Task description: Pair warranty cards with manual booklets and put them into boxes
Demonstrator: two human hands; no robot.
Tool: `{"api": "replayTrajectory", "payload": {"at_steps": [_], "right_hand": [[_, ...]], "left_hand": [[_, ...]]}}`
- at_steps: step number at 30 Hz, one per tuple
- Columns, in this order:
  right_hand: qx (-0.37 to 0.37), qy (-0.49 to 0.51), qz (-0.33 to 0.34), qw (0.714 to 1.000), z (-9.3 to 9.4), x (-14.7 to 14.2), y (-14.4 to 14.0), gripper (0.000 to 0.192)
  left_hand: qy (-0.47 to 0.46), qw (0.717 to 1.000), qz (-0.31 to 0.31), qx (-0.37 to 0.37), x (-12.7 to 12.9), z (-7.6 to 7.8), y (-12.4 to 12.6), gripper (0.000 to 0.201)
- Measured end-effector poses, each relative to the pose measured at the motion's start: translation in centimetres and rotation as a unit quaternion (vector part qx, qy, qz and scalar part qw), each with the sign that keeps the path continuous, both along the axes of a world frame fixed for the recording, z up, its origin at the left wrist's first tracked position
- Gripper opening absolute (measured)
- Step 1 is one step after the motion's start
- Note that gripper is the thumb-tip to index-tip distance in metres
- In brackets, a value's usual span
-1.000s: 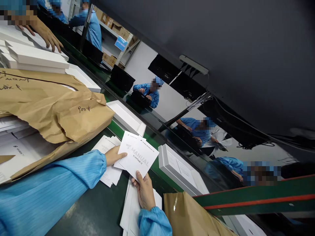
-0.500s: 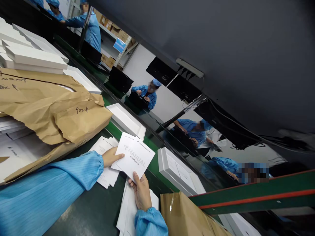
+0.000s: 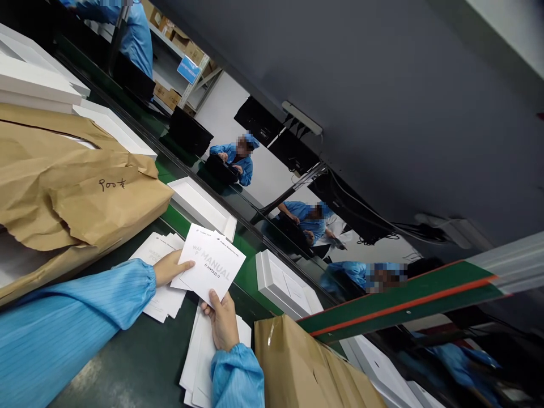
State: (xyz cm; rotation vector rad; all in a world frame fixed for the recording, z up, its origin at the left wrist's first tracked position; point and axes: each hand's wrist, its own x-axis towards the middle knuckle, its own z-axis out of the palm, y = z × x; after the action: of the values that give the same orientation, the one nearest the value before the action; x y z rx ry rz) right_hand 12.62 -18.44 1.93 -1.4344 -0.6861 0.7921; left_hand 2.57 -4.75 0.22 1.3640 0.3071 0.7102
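Observation:
Two thin white booklets overlap between my hands. The front one is a manual (image 3: 216, 266) printed "MANUAL"; the booklet behind (image 3: 192, 235) shows only part of its lettering. My left hand (image 3: 172, 267) pinches the left edge of the pair, thumb on top. At the lower edge, my right hand (image 3: 223, 318) grips the manual with its thumb in front. Under my left hand lies a loose pile of printed booklets (image 3: 159, 300) on the dark green bench (image 3: 127, 362). A second stack of white booklets (image 3: 198, 357) lies beneath my right hand.
A torn brown paper package (image 3: 102, 198) lies at left, with white boxes (image 3: 38, 79) behind it. Open white box trays (image 3: 204, 207) line the green conveyor. A brown paper-wrapped bundle (image 3: 310, 362) stands right of my right hand. Co-workers in blue sit beyond the line.
The whole view has shifted, so my hands and the bench appear further left. Both hands keep hold of the same two booklets.

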Motion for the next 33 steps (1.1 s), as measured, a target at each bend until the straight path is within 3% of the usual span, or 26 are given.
{"api": "replayTrajectory", "payload": {"at_steps": [11,18,24,28,33], "right_hand": [[0.013,0.014,0.0,1.0,0.0,0.0,0.0,0.027],[0.072,0.051,-0.094,0.992,-0.1,0.5,0.0,0.03],[0.079,0.024,-0.121,0.989,0.7,-0.3,0.0,0.036],[0.08,0.039,-0.143,0.986,0.4,-0.1,-0.2,0.042],[0.068,0.052,-0.163,0.983,-1.1,1.6,0.4,0.057]], "left_hand": [[0.006,1.0,-0.003,0.015,0.0,0.1,0.0,0.045],[0.053,0.994,-0.051,0.085,-0.1,0.3,-0.4,0.034],[0.129,0.98,0.008,0.15,-0.5,1.1,-1.5,0.026],[0.102,0.98,0.104,0.134,0.5,2.9,0.7,0.021],[0.16,0.969,0.18,0.054,3.3,5.6,6.9,0.02]]}}
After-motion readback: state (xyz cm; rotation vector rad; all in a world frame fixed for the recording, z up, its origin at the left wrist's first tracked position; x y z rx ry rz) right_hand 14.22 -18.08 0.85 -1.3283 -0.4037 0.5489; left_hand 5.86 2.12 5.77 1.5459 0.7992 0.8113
